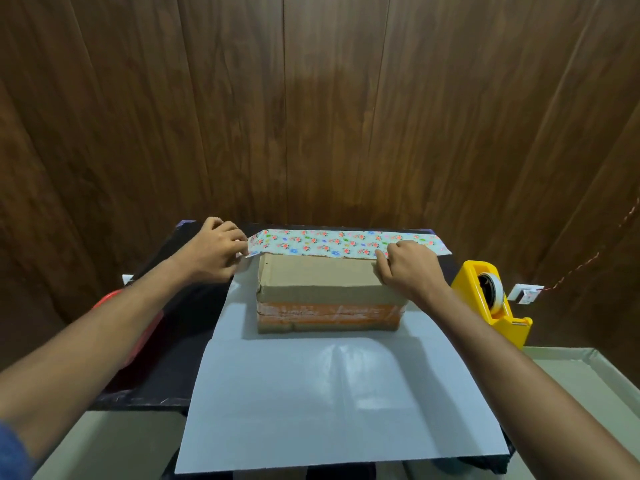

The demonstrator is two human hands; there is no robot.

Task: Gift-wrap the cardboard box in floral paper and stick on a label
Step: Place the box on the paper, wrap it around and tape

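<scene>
From my feed, the far left shows a red object (138, 327), partly hidden behind the left forearm, lying on the black tabletop (145, 386). The left hand (214, 251) pinches the left end of the floral paper (332, 242), fingers curled round its edge just beyond the box's far left corner. The paper's white underside (329, 393) spreads across the tabletop toward me, its near edge overhanging the black surface, while the printed far flap is folded up and lies over the back edge of the cardboard box (322, 282). The box sits on the paper, mid-table, with orange tape bands along its near side. The right hand (408, 271) rests on the box's far right corner, fingertips curled onto the flap's edge, pinching it against the cardboard. Right of that, a yellow tape dispenser (491, 303) stands on the table's edge. A pale tray-like surface (588, 368) lies below it. Dark wood panelling (311, 98) fills the room behind, with a small white socket (524, 292) low on the right.
</scene>
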